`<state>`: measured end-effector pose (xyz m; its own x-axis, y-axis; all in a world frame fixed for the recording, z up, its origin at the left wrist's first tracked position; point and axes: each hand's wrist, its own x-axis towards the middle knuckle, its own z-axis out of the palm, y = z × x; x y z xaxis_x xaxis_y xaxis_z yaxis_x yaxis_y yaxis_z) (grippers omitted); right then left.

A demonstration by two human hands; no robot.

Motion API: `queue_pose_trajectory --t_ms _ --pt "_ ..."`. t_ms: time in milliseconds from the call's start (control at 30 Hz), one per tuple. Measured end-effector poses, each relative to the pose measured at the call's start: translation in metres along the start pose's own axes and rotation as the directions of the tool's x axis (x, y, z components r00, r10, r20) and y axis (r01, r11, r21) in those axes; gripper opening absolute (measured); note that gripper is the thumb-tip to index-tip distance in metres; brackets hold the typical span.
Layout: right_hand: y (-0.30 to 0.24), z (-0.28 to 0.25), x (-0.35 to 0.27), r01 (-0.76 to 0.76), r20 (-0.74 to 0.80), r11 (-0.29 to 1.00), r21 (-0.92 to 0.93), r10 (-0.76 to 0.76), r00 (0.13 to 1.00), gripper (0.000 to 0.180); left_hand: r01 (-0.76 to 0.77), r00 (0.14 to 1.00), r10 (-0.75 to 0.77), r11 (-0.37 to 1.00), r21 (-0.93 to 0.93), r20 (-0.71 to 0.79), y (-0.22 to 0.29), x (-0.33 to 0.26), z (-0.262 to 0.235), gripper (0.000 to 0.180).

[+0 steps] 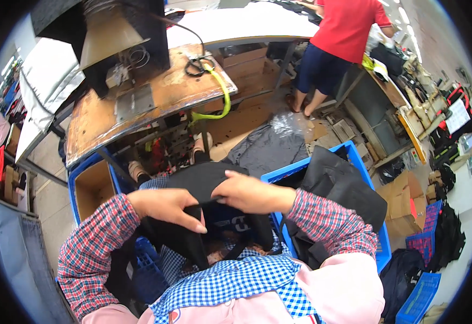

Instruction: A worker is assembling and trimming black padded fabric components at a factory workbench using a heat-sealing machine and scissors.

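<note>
A black fabric piece (203,181) lies over my lap, its front part hanging down between my arms. My left hand (165,208) is closed on its left side, with the thumb and fingers bent over the cloth. On the other side, my right hand (252,193) pinches the upper right edge, thumb on top and fingertips folded under. Dark cloth with light printed marks (238,222) shows below the right hand. A blue checked apron (225,283) covers my front. What lies beneath the black fabric is mostly hidden.
Right of me, a blue crate (349,151) holds black fabric pieces (333,189). Ahead stands a worn wooden bench (176,81) with a machine, scissors (197,67) and a yellow-green strap (226,100). Another blue crate (75,189) stands left. A person in red (349,27) stands farther off.
</note>
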<state>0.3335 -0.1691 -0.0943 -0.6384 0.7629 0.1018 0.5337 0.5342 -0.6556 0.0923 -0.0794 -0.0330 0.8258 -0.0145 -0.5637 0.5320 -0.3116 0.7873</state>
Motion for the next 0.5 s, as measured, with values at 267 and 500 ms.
queue_pose_trajectory --t_ms 267,500 --pt "-0.024 -0.087 0.08 -0.002 -0.181 0.999 0.043 0.01 0.983 0.027 0.145 0.703 0.122 0.94 0.31 -0.7 0.021 -0.084 -0.029 0.05" --pt "-0.011 -0.099 0.142 0.04 -0.255 0.999 -0.018 -0.044 0.966 0.031 0.35 0.594 0.017 0.895 0.278 -0.804 -0.001 -0.108 -0.076 0.052"
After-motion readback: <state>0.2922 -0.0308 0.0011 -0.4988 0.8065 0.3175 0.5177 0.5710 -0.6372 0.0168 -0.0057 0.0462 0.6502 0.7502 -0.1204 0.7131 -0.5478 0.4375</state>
